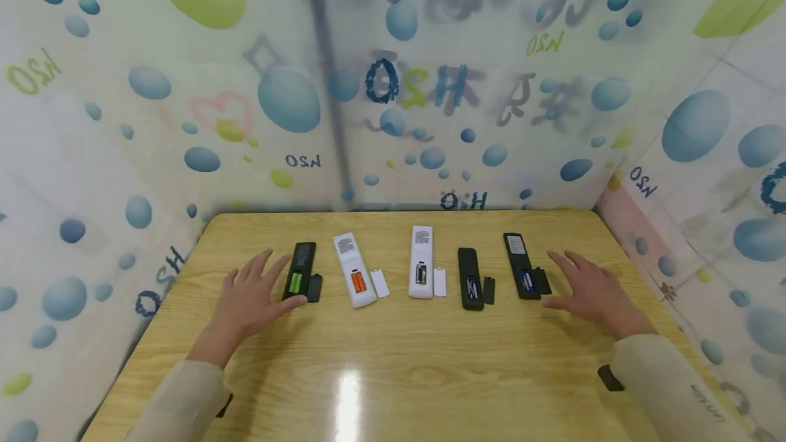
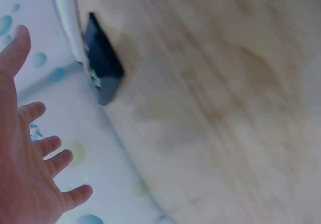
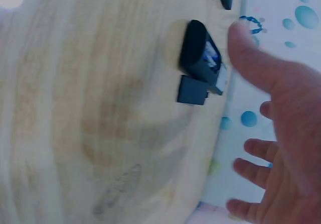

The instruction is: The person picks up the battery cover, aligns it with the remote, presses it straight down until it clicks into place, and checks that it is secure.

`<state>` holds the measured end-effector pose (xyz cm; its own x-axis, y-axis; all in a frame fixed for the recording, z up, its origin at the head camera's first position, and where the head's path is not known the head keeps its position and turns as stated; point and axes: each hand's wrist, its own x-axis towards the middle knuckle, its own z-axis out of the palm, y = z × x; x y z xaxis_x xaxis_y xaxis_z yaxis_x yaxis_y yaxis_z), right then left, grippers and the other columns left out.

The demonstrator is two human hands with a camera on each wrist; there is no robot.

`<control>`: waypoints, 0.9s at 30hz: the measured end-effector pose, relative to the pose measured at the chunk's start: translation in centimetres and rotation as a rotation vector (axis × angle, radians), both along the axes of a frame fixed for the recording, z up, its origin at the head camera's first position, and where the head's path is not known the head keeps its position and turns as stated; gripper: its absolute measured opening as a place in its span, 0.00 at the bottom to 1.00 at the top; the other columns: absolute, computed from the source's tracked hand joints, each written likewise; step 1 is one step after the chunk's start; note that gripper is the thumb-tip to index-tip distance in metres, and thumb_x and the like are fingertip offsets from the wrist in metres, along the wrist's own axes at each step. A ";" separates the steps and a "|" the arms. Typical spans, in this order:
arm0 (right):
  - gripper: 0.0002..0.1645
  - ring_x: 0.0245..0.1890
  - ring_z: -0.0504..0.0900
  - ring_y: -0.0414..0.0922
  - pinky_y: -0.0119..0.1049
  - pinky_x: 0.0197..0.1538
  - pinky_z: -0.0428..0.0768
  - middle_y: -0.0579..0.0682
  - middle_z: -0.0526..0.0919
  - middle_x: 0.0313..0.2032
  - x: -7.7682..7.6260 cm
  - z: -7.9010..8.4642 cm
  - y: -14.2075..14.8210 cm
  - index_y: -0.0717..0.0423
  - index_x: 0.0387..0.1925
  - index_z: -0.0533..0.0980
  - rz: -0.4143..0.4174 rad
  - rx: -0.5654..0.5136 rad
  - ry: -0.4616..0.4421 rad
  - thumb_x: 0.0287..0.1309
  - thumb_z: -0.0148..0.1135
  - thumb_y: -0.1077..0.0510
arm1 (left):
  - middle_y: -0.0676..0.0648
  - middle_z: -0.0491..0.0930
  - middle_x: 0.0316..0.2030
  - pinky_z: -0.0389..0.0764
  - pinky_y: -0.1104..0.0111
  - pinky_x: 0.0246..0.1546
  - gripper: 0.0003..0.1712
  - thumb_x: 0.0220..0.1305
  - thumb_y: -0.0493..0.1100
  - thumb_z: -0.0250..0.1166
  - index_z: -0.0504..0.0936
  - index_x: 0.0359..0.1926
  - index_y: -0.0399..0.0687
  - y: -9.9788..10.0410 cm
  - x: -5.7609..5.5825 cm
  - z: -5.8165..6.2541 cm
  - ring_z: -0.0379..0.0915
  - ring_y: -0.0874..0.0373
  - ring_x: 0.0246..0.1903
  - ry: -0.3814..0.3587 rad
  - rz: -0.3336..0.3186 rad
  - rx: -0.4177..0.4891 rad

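Note:
Spread fingers and thumb show on my left hand point(image 1: 248, 299), held near the leftmost black remote control point(image 1: 303, 258), whose bay shows green batteries point(image 1: 295, 283). Its thumb tip overlaps that remote's lower end in the head view. On the far right, my right hand point(image 1: 592, 292) is likewise spread, beside another black remote point(image 1: 517, 251) with blue batteries point(image 1: 527, 281) and a loose black cover point(image 1: 542, 281) next to it. Neither hand holds anything. The right wrist view has this remote point(image 3: 193, 48) and cover point(image 3: 191, 90) apart from the fingers.
Between the hands lie a white remote point(image 1: 346, 251) with orange batteries, another white remote point(image 1: 421, 247), and a slim black remote point(image 1: 468, 263). Covers lie beside them, such as the white cover point(image 1: 380, 283). A patterned wall point(image 1: 393, 176) borders the wooden table point(image 1: 405, 360).

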<state>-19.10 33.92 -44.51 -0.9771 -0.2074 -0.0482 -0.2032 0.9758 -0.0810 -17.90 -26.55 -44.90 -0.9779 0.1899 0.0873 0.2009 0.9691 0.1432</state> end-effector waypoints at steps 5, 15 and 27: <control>0.56 0.58 0.70 0.70 0.69 0.53 0.72 0.70 0.67 0.64 0.0 1.1 -0.2 0.57 0.71 0.60 0.002 -0.012 -0.046 0.51 0.64 0.28 | 0.35 0.62 0.69 0.63 0.32 0.58 0.48 0.60 0.75 0.55 0.62 0.72 0.51 2.4 -0.2 1.7 0.62 0.32 0.64 -0.029 -0.044 0.036; 0.46 0.58 0.71 0.69 0.67 0.56 0.72 0.70 0.71 0.61 -0.4 1.3 -1.0 0.60 0.66 0.66 -0.023 -0.068 -0.124 0.54 0.68 0.38 | 0.38 0.71 0.64 0.80 0.45 0.47 0.36 0.63 0.63 0.63 0.71 0.66 0.52 7.5 -1.3 2.2 0.76 0.40 0.54 -0.095 -0.151 0.162; 0.42 0.53 0.76 0.65 0.62 0.52 0.76 0.67 0.76 0.55 -0.4 0.7 0.1 0.63 0.64 0.68 -0.036 -0.094 -0.125 0.56 0.68 0.43 | 0.47 0.77 0.60 0.80 0.55 0.48 0.28 0.64 0.55 0.65 0.76 0.62 0.51 15.2 -2.8 1.6 0.79 0.50 0.50 -0.185 -0.252 0.310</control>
